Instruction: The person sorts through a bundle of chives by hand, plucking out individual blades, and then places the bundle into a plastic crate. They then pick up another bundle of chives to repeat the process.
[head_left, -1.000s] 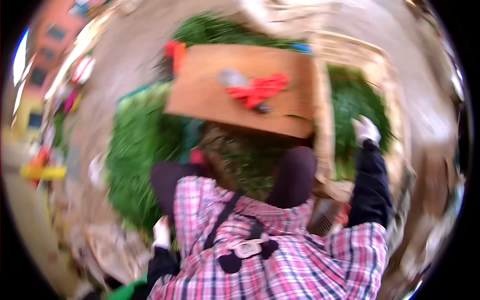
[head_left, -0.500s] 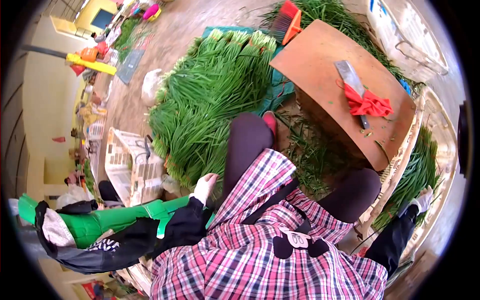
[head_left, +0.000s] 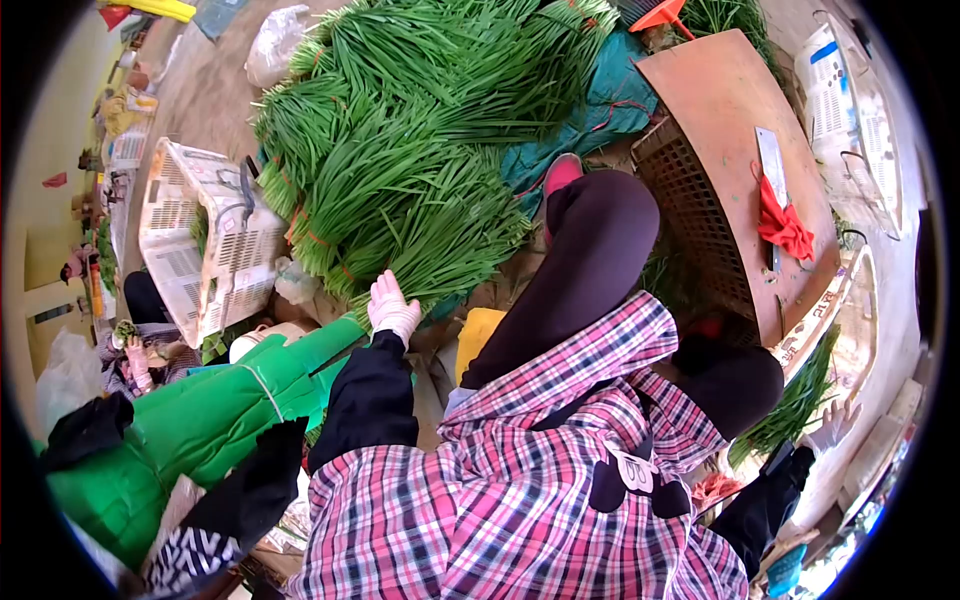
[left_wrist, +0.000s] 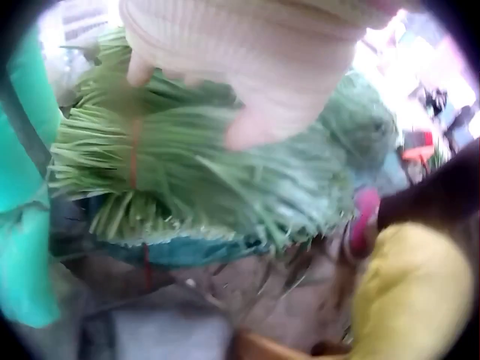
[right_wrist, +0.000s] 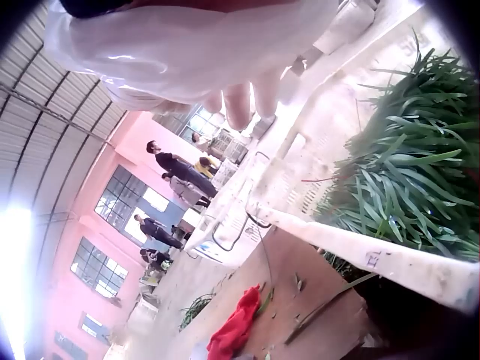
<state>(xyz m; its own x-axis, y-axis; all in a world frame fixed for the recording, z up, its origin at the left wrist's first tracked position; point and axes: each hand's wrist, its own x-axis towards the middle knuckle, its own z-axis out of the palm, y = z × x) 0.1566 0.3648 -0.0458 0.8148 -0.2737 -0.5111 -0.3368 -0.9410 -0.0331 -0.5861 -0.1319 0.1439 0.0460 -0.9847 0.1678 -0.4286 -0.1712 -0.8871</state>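
My gloved left hand [head_left: 393,308], fingers spread, reaches to the near end of a big pile of garlic chives [head_left: 420,130]. In the left wrist view that hand [left_wrist: 247,60] hovers over a chive bundle [left_wrist: 187,157] tied with a red band. Out to the right, my right hand [head_left: 830,428] in a whitish glove has its fingers extended beside loose chives [head_left: 800,395] in a long pale crate [head_left: 858,310]. The right wrist view has the glove [right_wrist: 195,60] above that crate's side, holding nothing.
A cleaver [head_left: 768,150] with a red cloth [head_left: 785,225] lies on a brown board [head_left: 705,90] resting on a dark crate [head_left: 690,205]. A white crate [head_left: 210,240] stands left, near a green-wrapped roll [head_left: 200,430]. Several people [right_wrist: 180,169] are in the background.
The view has swung left toward the chive pile. My left hand has moved forward from beside my thigh to the pile, its fingers now spread. The right hand has come away from the crate's chives.
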